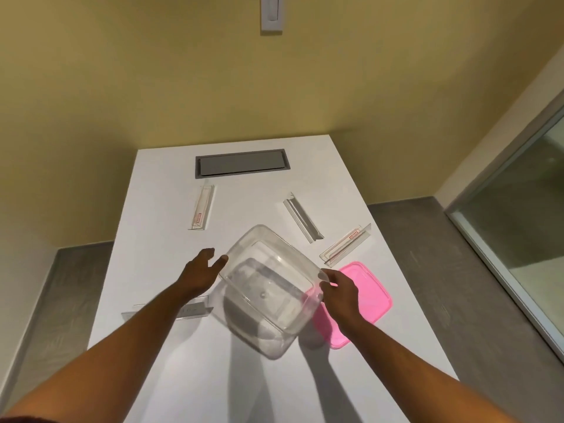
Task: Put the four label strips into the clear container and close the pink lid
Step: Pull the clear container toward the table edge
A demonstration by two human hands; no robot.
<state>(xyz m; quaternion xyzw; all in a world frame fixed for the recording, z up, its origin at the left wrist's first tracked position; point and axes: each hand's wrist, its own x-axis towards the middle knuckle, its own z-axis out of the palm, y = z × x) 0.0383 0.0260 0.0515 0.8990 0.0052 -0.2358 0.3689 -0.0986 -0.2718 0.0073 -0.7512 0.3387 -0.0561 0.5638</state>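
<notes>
I am holding the clear container (268,288) up off the white table (171,377), tilted, with my right hand (340,290) pinching its right rim between thumb and fingers. My left hand (200,271) is reaching toward the opposite rim with fingers loosely spread; one fingertip seems to be touching the plastic, but it is not gripping anything.

The pink lid (366,300) is lying flat on the table just beside and partly under my right hand. None of the four strips is in the container yet. One strip (202,207) is lying at the far left, a second strip (302,216) sits angled near the middle, a third strip (346,244) is resting close to the lid's far corner, and a fourth strip (192,309) is partly hidden under my left forearm.

The risks I am seeing: the container is hanging from a one-sided pinch, so it could twist out and drop onto the lid or knock the near strip. The strips are clear and thin, easy to misjudge against the white surface. They also look long compared with the container, so one laid crooked could stick up and stop the lid seating. My left arm could drag the hidden strip off the table edge.
</notes>
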